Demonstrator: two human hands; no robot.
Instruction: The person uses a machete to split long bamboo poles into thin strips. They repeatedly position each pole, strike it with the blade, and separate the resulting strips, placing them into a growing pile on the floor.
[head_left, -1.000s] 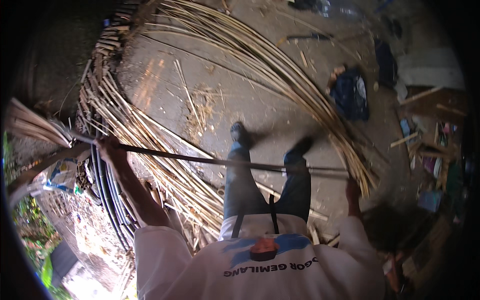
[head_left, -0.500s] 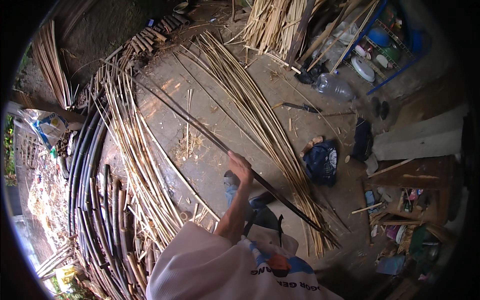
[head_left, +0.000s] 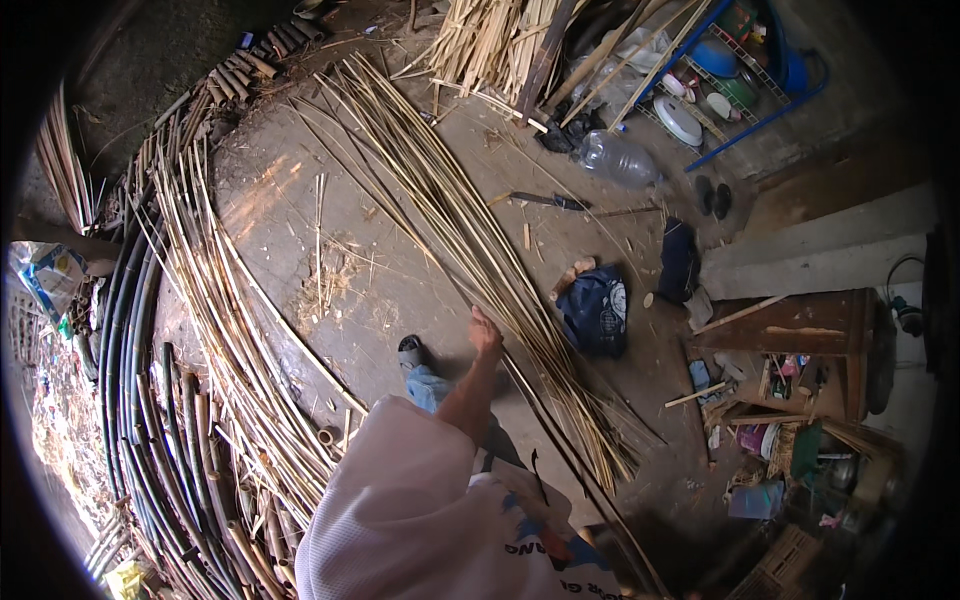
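Note:
My left hand [head_left: 486, 332] is closed around a long, thin dark bamboo strip [head_left: 580, 466]. The strip slants from the upper left past my hand toward the lower edge, behind my shirt front. Close along its right side lies a long bundle of pale bamboo strips [head_left: 430, 180] on the floor. My left forearm [head_left: 466, 400] reaches out from a loose white sleeve. Below the hand, a foot in a dark shoe [head_left: 411, 352] stands on the concrete. My right hand does not show.
More pale strips [head_left: 235, 330] and dark bamboo poles [head_left: 125, 340] lie at left. A knife [head_left: 545, 200], a clear plastic bottle [head_left: 618, 160] and a dark blue cloth bundle [head_left: 592, 310] are on the floor at right. Beyond them stand a blue rack [head_left: 735, 140] and wooden furniture [head_left: 790, 330].
The strip in my left hand has swung from lying across the open floor to running close beside the bundle. The whole view has shifted, with the floor things sliding left.

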